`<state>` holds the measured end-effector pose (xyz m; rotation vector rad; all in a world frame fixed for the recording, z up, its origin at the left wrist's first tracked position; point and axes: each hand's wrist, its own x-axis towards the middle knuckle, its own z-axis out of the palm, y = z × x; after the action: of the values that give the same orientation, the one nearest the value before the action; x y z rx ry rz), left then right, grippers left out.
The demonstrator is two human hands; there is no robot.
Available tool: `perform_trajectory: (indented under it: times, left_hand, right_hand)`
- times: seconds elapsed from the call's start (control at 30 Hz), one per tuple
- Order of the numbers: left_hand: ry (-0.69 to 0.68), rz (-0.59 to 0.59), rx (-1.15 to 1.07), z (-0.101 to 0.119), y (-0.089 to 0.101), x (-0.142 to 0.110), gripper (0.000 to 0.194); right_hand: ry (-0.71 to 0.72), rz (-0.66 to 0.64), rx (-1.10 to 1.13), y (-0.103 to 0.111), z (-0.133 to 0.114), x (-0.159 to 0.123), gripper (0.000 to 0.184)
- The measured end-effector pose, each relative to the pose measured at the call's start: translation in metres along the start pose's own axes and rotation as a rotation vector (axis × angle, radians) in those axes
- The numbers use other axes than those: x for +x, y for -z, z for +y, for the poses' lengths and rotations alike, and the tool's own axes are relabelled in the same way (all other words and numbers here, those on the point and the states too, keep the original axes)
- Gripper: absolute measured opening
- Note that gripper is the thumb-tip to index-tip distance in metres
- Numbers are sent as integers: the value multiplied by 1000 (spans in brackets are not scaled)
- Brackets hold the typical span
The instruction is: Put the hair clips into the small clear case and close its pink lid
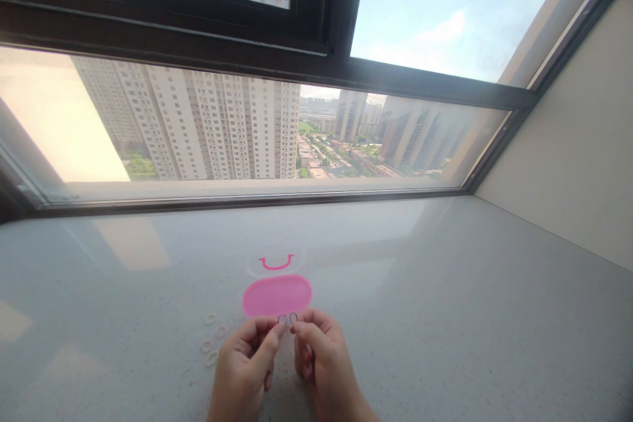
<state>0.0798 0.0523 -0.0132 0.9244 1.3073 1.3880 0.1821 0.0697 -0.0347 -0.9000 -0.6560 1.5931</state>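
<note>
Speckled surface: it is pale grey and smooth [445,316], with soft patches of reflected light.
Left dark ring: it is thin and round [282,316], and it stands out just beyond the tips of the thumb and index finger of the left hand [247,359].
Right dark ring: it is similar [293,314], and it is at the fingertips of the right hand [324,353], beside the first one, with a narrow gap between them.
Two hands: each one is pinched together on its own ring; the other fingers are curled under, and the hands are close but apart.
Pink tray: it is a long oval [277,295], just beyond the fingertips; whether the rings touch its near edge, one cannot tell.
Clear piece: it lies behind the tray and bears a pink curved strip [276,266].
Pale rings: four small ones [211,359] lie loosely on the surface, to the left of the left hand.
Window: dark frame [425,79], and tall buildings [222,122] under a blue sky.
</note>
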Motion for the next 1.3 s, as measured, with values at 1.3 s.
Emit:
perform_trajectory:
  times: [1.3]
  left_hand:
    - [-2, -25, -13, -4, 1, 1, 30]
  right_hand:
    - [-1, -61, -104, 1, 4, -1, 18]
